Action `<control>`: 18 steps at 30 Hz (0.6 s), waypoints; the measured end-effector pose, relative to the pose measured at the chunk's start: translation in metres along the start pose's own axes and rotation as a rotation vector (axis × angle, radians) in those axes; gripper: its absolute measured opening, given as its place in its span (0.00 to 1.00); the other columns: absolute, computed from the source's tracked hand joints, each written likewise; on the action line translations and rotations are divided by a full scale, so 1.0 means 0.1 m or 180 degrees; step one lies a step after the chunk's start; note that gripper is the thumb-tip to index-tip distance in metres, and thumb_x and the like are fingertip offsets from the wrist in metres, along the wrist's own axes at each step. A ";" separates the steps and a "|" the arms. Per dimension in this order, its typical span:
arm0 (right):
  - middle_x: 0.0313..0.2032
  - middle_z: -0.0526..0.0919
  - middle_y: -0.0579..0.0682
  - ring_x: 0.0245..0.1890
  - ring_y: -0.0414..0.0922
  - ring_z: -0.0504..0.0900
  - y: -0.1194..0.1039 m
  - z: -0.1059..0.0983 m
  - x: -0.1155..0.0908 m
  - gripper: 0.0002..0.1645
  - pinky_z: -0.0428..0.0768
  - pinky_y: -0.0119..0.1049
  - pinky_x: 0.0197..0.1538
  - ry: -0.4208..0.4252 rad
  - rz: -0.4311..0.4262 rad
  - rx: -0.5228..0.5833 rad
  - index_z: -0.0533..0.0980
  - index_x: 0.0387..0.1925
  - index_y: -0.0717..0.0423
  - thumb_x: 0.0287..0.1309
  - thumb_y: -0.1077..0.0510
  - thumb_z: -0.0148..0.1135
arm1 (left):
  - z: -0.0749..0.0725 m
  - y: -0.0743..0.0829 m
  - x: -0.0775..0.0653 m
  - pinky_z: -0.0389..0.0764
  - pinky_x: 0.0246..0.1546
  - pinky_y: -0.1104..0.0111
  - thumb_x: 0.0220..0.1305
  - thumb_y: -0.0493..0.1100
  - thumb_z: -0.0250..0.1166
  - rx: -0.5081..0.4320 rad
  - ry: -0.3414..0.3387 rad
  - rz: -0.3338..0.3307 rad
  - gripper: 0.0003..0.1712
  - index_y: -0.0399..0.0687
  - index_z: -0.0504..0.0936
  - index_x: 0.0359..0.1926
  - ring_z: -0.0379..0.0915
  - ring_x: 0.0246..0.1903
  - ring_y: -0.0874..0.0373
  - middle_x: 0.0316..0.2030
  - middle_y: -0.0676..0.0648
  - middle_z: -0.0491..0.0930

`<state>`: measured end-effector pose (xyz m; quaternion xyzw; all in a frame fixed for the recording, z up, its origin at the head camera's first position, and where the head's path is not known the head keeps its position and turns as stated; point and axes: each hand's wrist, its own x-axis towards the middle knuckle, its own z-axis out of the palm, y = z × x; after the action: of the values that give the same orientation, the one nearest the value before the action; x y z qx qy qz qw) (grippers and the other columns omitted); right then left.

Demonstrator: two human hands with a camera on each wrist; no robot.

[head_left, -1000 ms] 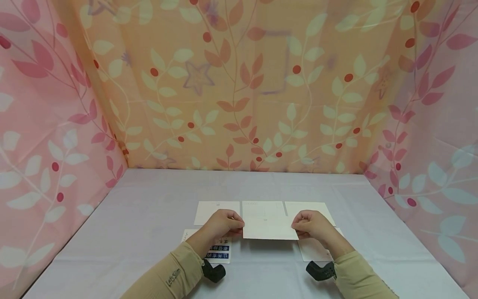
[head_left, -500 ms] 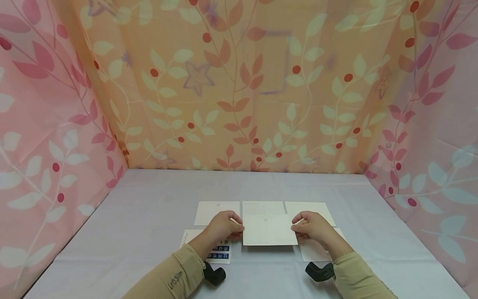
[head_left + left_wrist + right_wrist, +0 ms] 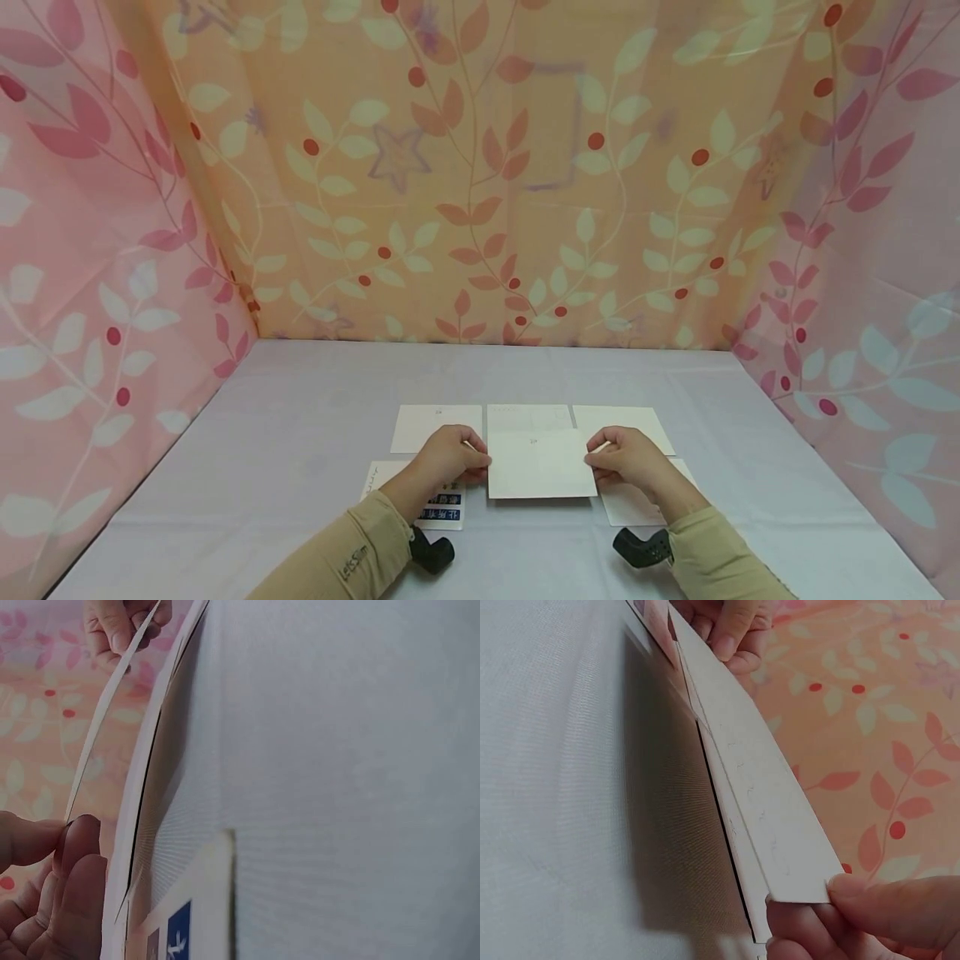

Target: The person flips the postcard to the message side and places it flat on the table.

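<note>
A cream rectangular card (image 3: 542, 467) hangs level between my two hands, low over the table in front of me. My left hand (image 3: 450, 457) pinches its left edge between thumb and fingers. On the opposite edge, my right hand (image 3: 628, 460) pinches it the same way. The right wrist view shows the thin card (image 3: 757, 802) edge-on, with faint writing on its underside and a shadow on the cloth. Under my left hand lies a card with blue printed blocks (image 3: 441, 514), partly hidden. Another pale card (image 3: 633, 507) lies partly under my right hand.
Three cream cards lie in a row behind: a left card (image 3: 437, 417), a middle card (image 3: 528, 415) partly covered by the held one, and a right card (image 3: 622, 415). A white cloth (image 3: 337, 375) covers the table. Patterned curtains (image 3: 480, 208) enclose the back and sides.
The held card's near edge has come down toward the table and toward me. Both hands have shifted slightly nearer, keeping their pinch. The cards on the table stay put.
</note>
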<state>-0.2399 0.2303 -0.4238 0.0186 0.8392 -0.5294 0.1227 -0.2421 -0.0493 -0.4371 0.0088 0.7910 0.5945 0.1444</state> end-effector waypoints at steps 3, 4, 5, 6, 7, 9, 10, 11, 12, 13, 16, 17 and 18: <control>0.23 0.82 0.53 0.21 0.45 0.80 0.01 0.00 0.00 0.11 0.81 0.39 0.28 -0.0006 0.0006 -0.0005 0.73 0.35 0.65 0.49 0.66 0.63 | 0.00 0.01 -0.01 0.81 0.25 0.68 0.51 0.32 0.66 0.0050 0.0002 -0.0016 0.06 0.38 0.76 0.30 0.78 0.22 0.57 0.23 0.45 0.80; 0.22 0.82 0.53 0.21 0.45 0.80 0.01 0.00 0.00 0.11 0.81 0.39 0.28 -0.0008 0.0003 -0.0010 0.73 0.35 0.65 0.49 0.66 0.64 | 0.00 0.00 -0.01 0.81 0.24 0.68 0.51 0.33 0.66 0.0069 -0.0004 -0.0016 0.05 0.38 0.77 0.30 0.78 0.22 0.57 0.24 0.45 0.80; 0.22 0.81 0.52 0.21 0.45 0.80 0.01 0.01 0.00 0.10 0.81 0.38 0.28 0.0003 0.0012 -0.0020 0.73 0.35 0.65 0.49 0.66 0.63 | 0.00 0.00 -0.01 0.81 0.24 0.68 0.52 0.33 0.66 0.0088 -0.0012 -0.0018 0.05 0.38 0.77 0.29 0.78 0.22 0.57 0.24 0.45 0.80; 0.22 0.81 0.52 0.21 0.45 0.79 0.01 0.01 -0.01 0.10 0.81 0.38 0.27 0.0017 0.0028 -0.0034 0.73 0.34 0.64 0.49 0.66 0.63 | -0.01 0.00 -0.01 0.81 0.25 0.68 0.52 0.33 0.66 0.0101 -0.0024 -0.0023 0.04 0.38 0.78 0.29 0.78 0.22 0.57 0.24 0.45 0.80; 0.22 0.81 0.52 0.20 0.45 0.79 0.01 0.02 -0.01 0.10 0.80 0.38 0.27 0.0034 0.0038 -0.0052 0.73 0.34 0.64 0.49 0.66 0.64 | -0.01 0.01 -0.02 0.81 0.25 0.67 0.52 0.33 0.66 0.0108 -0.0037 -0.0029 0.04 0.39 0.78 0.30 0.78 0.23 0.57 0.24 0.45 0.80; 0.21 0.81 0.52 0.20 0.44 0.79 0.01 0.02 -0.01 0.09 0.80 0.38 0.26 0.0063 0.0066 -0.0078 0.73 0.33 0.64 0.49 0.66 0.64 | -0.02 0.01 -0.03 0.81 0.26 0.66 0.53 0.35 0.65 0.0115 -0.0083 -0.0041 0.04 0.39 0.79 0.30 0.78 0.24 0.56 0.25 0.45 0.80; 0.21 0.81 0.52 0.19 0.44 0.79 0.01 0.02 -0.01 0.09 0.80 0.37 0.26 0.0082 0.0085 -0.0089 0.73 0.33 0.63 0.49 0.66 0.64 | -0.03 0.02 -0.03 0.81 0.27 0.66 0.54 0.35 0.65 0.0129 -0.0107 -0.0049 0.04 0.39 0.79 0.30 0.78 0.24 0.56 0.25 0.46 0.81; 0.20 0.81 0.52 0.19 0.44 0.78 0.01 0.03 -0.01 0.09 0.80 0.37 0.25 0.0098 0.0098 -0.0103 0.73 0.33 0.63 0.49 0.66 0.63 | -0.04 0.02 -0.04 0.81 0.27 0.66 0.54 0.36 0.65 0.0150 -0.0129 -0.0056 0.04 0.39 0.80 0.30 0.79 0.25 0.56 0.25 0.46 0.81; 0.20 0.80 0.52 0.19 0.44 0.78 0.01 0.03 -0.01 0.08 0.80 0.37 0.25 0.0101 0.0100 -0.0104 0.73 0.33 0.63 0.49 0.66 0.63 | -0.04 0.03 -0.05 0.81 0.27 0.65 0.55 0.37 0.65 0.0169 -0.0146 -0.0066 0.05 0.39 0.80 0.30 0.79 0.25 0.56 0.25 0.46 0.81; 0.20 0.80 0.52 0.18 0.44 0.78 0.02 0.03 -0.01 0.08 0.80 0.37 0.25 0.0100 0.0100 -0.0101 0.73 0.32 0.63 0.49 0.66 0.63 | -0.05 0.03 -0.05 0.80 0.28 0.65 0.55 0.38 0.64 0.0176 -0.0163 -0.0075 0.05 0.39 0.81 0.30 0.79 0.25 0.56 0.25 0.46 0.81; 0.20 0.80 0.52 0.18 0.43 0.78 0.03 0.03 -0.01 0.05 0.80 0.37 0.25 0.0081 0.0087 -0.0088 0.74 0.31 0.63 0.51 0.66 0.61 | -0.06 0.05 -0.07 0.80 0.28 0.66 0.56 0.40 0.64 0.0188 -0.0204 -0.0084 0.07 0.38 0.82 0.31 0.79 0.26 0.56 0.26 0.45 0.82; 0.20 0.80 0.52 0.18 0.43 0.78 0.04 0.03 -0.01 0.05 0.80 0.37 0.25 0.0064 0.0076 -0.0081 0.74 0.31 0.64 0.51 0.66 0.61 | -0.06 0.05 -0.08 0.80 0.28 0.66 0.56 0.40 0.63 0.0187 -0.0211 -0.0091 0.08 0.38 0.82 0.31 0.79 0.26 0.56 0.26 0.45 0.82; 0.20 0.80 0.52 0.18 0.43 0.78 0.04 0.03 -0.01 0.04 0.80 0.37 0.25 0.0050 0.0074 -0.0080 0.74 0.30 0.64 0.52 0.66 0.60 | -0.06 0.05 -0.08 0.81 0.28 0.66 0.57 0.40 0.63 0.0178 -0.0214 -0.0101 0.08 0.38 0.82 0.32 0.79 0.26 0.56 0.27 0.45 0.82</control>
<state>-0.2382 0.2294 -0.4287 0.0310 0.8465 -0.5172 0.1224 -0.2366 -0.0547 -0.4288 0.0203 0.8020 0.5692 0.1800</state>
